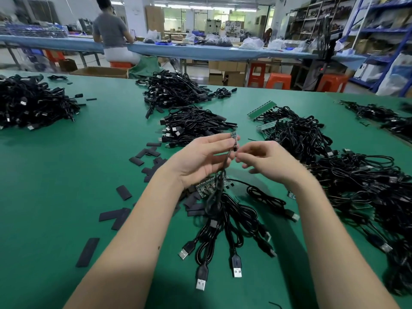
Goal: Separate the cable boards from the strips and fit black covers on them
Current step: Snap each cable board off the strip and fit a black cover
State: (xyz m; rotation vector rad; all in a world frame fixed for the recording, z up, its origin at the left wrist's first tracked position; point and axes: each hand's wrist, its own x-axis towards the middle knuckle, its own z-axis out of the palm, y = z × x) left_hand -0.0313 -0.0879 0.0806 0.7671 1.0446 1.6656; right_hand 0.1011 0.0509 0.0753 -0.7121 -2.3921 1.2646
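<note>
A small green board (233, 135) with a black cable (225, 166) hanging from it is held up just above the middle of the view. The left hand (200, 157) pinches the board between thumb and fingers, palm turned up and toward the person, so the board stands nearly upright with its cable dropping at 6 o'clock into a bundle of cables (223, 219) on the green surface (66, 175). Holding it this way probably keeps the free end of the board clear for a cover to slide on.

The right hand (267, 161) sits at 3 o'clock of the board, its fingers loosely curled with the tips close to the cable just below the board. Whether those tips pinch a small black cover or only touch the cable is too blurred to tell.

Under the hands, at 6 o'clock of the board, a strip of boards (209, 186) lies on the surface with cables attached, likely the one being worked through. Loose black covers (151, 152) are scattered at 9 o'clock within easy reach of the left hand, with more (88, 252) toward 7 o'clock. A pile of finished-looking cables (196, 126) lies at 12 o'clock, and another heap with green strips (262, 109) lies at 2 o'clock. By my reading the board is separated and the cover step is in hand.
</note>
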